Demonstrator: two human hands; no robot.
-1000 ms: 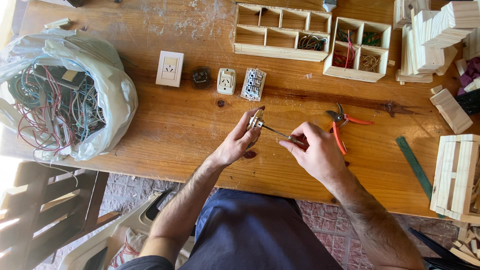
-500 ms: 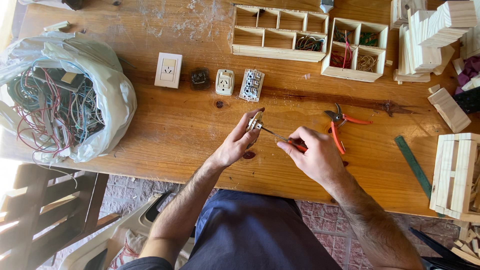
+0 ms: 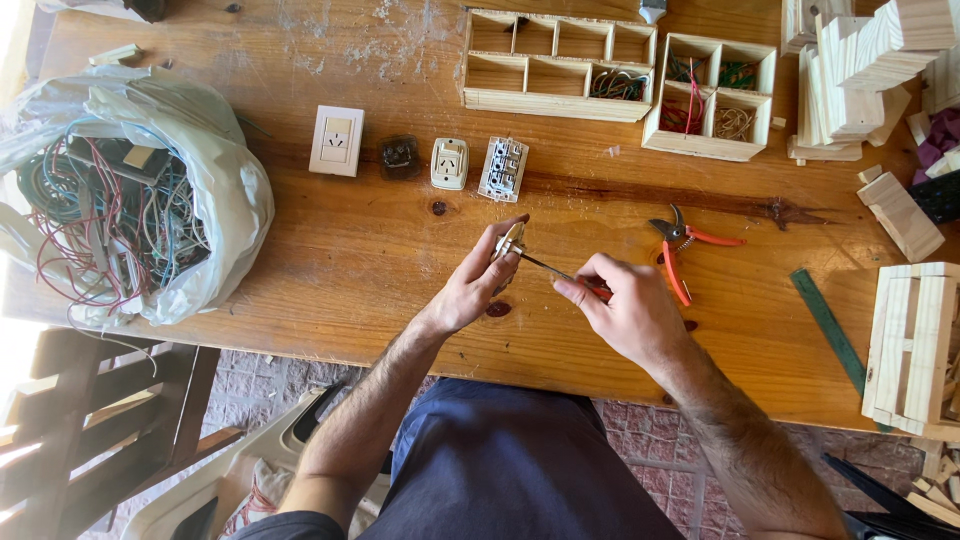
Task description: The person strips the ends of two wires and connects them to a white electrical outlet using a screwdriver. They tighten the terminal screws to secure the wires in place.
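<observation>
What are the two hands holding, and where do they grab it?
The left hand pinches a small electrical part by its edges. The right hand grips a screwdriver by its red handle, tip at the part.

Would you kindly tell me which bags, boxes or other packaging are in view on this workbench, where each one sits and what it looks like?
Plastic bag: left end of the table, whitish, crumpled, open, full of tangled coloured wires.
Long wooden box: far edge, centre, pale, several compartments, one holding coiled wire.
Square wooden box: right of it, four compartments with wire bundles.
Slatted wooden crate: right edge, pale.
No labels, signs or screens visible.
</observation>
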